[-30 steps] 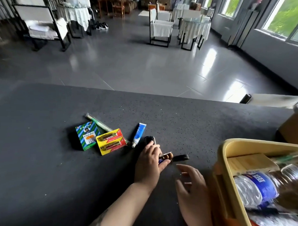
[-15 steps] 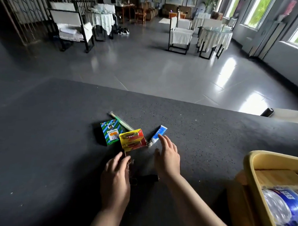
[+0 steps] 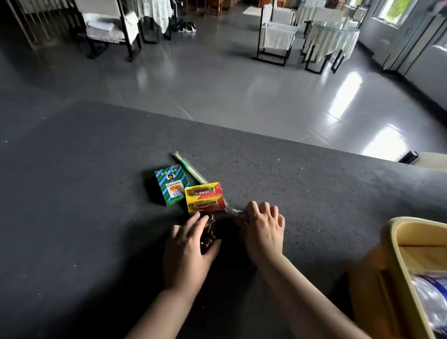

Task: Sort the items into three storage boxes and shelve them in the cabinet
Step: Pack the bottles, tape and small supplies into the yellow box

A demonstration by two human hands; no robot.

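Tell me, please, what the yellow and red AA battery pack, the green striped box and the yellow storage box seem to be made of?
AA battery pack: printed card under a clear plastic blister, judging by glossy highlights over the cells.
Green striped box: thin printed cardboard, slightly shiny, with sharp folded edges.
Yellow storage box: probably moulded plastic, with a smooth rounded rim and an even matte colour; painted wood cannot be excluded.

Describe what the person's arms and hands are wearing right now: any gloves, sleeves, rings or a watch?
Nothing shows. The left hand and right hand are bare, with no gloves, and no rings or watch are visible. Both forearms are uncovered as far as the frame's bottom edge, so no sleeve is in view. The nails look short and unpainted.
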